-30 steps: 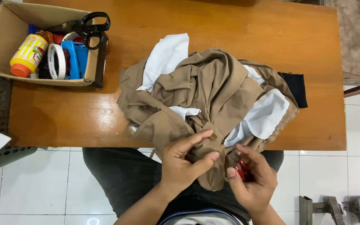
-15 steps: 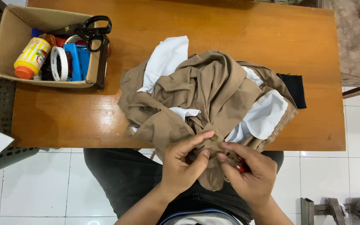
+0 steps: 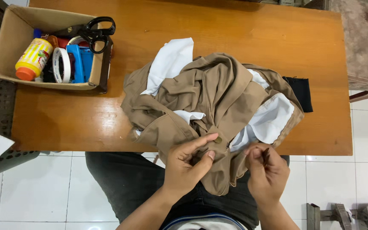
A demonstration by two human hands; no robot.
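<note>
At the desk (image 3: 235, 25) edge, kept left hand (image 3: 188, 164) pinching trousers (image 3: 218, 85) by the button (image 3: 218, 139) and shifted right hand (image 3: 267, 170) closer, grip tight on a dark tool (image 3: 265, 154).

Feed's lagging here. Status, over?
Left hand pinching khaki garment at its button. Right hand closed beside it, contents unclear. Nothing blocking.

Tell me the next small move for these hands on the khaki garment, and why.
Probably bring the right hand leftward to the button. The left hand pinches the khaki garment just beside that button at the table edge, while the right hand's fingertips pinch something small and dark, apart from the cloth.
</note>
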